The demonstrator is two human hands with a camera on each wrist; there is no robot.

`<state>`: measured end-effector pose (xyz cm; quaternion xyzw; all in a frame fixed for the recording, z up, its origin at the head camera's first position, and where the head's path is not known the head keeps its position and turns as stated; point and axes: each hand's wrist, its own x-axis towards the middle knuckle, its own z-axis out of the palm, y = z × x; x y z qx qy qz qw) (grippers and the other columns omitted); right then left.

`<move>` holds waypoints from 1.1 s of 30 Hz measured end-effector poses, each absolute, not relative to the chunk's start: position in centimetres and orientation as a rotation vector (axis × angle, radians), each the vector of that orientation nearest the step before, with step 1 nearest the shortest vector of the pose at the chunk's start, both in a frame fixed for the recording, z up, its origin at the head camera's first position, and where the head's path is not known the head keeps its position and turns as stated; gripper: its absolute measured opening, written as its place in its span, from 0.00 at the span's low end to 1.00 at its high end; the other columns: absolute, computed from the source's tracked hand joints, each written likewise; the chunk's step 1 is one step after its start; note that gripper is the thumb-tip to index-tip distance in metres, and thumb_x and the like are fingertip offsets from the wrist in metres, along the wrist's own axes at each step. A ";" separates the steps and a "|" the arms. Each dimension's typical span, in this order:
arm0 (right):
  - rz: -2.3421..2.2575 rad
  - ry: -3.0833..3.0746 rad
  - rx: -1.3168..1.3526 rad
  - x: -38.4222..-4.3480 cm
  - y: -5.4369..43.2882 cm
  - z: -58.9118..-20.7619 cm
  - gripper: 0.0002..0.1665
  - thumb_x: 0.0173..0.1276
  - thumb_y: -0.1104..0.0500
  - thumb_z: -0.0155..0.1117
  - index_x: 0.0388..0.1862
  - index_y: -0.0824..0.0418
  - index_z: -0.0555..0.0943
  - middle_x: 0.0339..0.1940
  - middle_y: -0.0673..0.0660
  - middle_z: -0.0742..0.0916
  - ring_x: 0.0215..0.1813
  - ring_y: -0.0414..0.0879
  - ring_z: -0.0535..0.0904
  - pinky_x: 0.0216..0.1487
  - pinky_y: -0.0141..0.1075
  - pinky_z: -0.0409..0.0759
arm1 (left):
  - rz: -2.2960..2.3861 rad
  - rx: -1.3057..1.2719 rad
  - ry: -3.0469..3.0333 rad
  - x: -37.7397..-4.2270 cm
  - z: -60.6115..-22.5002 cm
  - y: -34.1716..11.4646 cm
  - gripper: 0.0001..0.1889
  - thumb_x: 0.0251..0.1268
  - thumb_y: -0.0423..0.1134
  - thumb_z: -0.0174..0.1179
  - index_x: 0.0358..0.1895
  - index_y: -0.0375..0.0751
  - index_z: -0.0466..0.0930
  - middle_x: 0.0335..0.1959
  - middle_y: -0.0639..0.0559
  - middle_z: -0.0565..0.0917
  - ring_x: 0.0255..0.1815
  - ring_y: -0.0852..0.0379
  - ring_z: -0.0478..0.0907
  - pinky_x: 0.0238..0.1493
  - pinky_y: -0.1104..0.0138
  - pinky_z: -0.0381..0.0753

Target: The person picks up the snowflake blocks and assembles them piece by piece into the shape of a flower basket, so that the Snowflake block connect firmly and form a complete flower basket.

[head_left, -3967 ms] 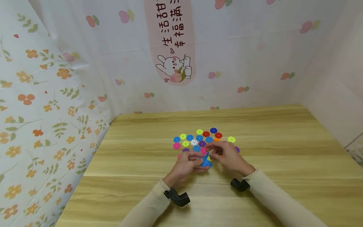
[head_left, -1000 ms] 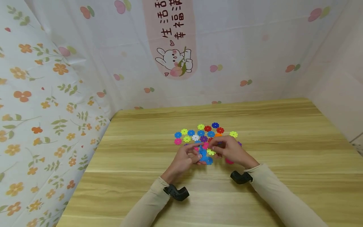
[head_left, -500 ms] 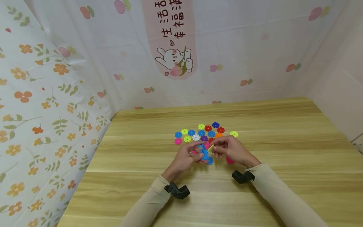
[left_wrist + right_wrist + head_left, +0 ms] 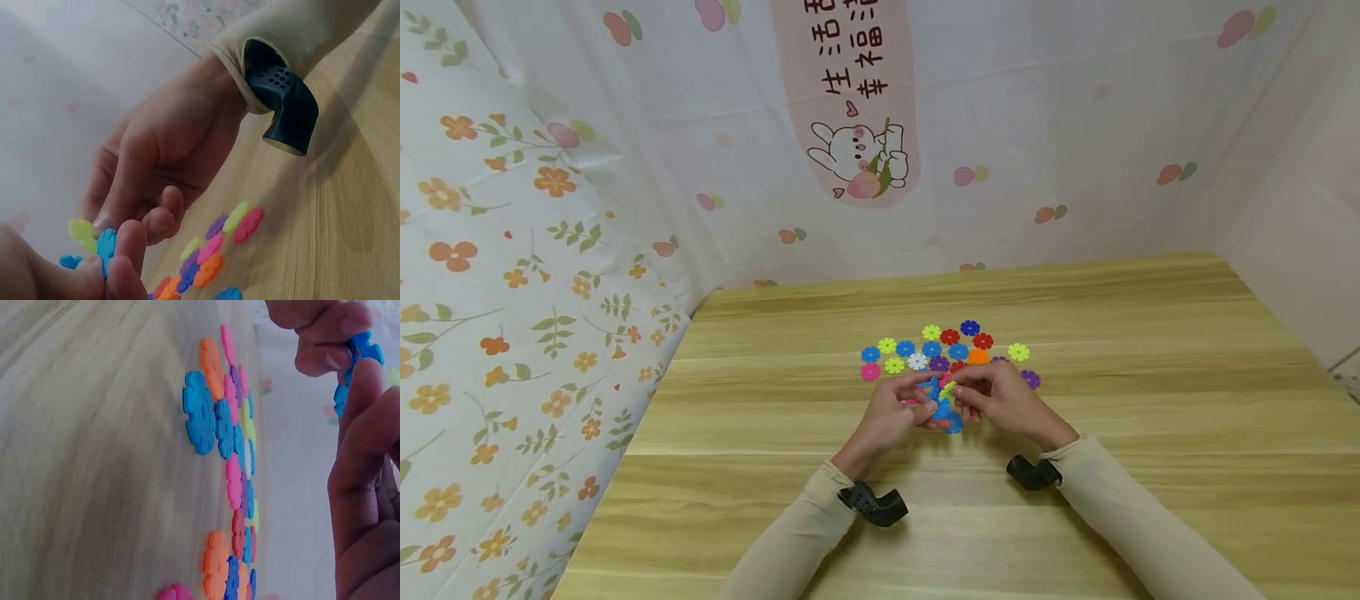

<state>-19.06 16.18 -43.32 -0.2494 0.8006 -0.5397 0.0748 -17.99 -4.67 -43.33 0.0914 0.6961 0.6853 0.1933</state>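
Observation:
In the head view my left hand (image 4: 889, 417) holds a small cluster of blue notched flower-shaped discs (image 4: 942, 408) joined together. My right hand (image 4: 1006, 402) pinches a yellow-green disc (image 4: 948, 389) of the same kind between thumb and index finger, against the cluster. From the left wrist, the yellow-green disc (image 4: 81, 230) stands beside an upright blue disc (image 4: 107, 245), fingers of both hands around them. The right wrist view shows blue discs (image 4: 364, 350) between the fingertips. Whether the notches are engaged cannot be told.
Loose discs in several colours lie on the wooden table beyond and beneath the hands, among them a white one (image 4: 917, 361), an orange one (image 4: 978, 357) and a purple one (image 4: 1031, 380). A single blue disc (image 4: 953, 423) lies nearest me. A printed curtain (image 4: 1045, 150) hangs behind.
Four seconds ago both hands were at the blue pieces. The right hand has since taken a yellow-green disc and, over the last half second, brought it left against the blue cluster.

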 end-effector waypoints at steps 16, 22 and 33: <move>-0.978 2.892 -0.694 -20.5 18.4 -44.3 0.05 0.59 0.70 0.70 0.35 0.65 0.85 0.30 0.53 0.84 0.32 0.43 0.76 0.36 0.36 0.79 | 1.965 0.277 1.769 -18.2 -44.1 -6.3 0.23 0.70 0.24 0.54 0.67 0.31 0.66 0.28 0.50 0.73 0.44 0.35 0.86 0.50 0.53 0.84; -0.657 2.968 -0.718 -20.3 17.8 -43.8 0.12 0.55 0.67 0.74 0.40 0.68 0.86 0.35 0.56 0.82 0.37 0.48 0.76 0.42 0.44 0.81 | 1.954 0.264 1.742 -18.2 -44.4 -6.0 0.17 0.70 0.26 0.55 0.60 0.33 0.68 0.38 0.44 0.75 0.45 0.39 0.87 0.51 0.54 0.84; -0.692 2.902 -0.663 -20.5 17.5 -43.8 0.10 0.54 0.69 0.72 0.35 0.64 0.81 0.31 0.54 0.81 0.34 0.48 0.74 0.38 0.42 0.79 | 1.936 0.343 1.750 -18.1 -44.3 -5.7 0.28 0.70 0.21 0.51 0.71 0.40 0.64 0.45 0.43 0.73 0.43 0.42 0.87 0.48 0.55 0.85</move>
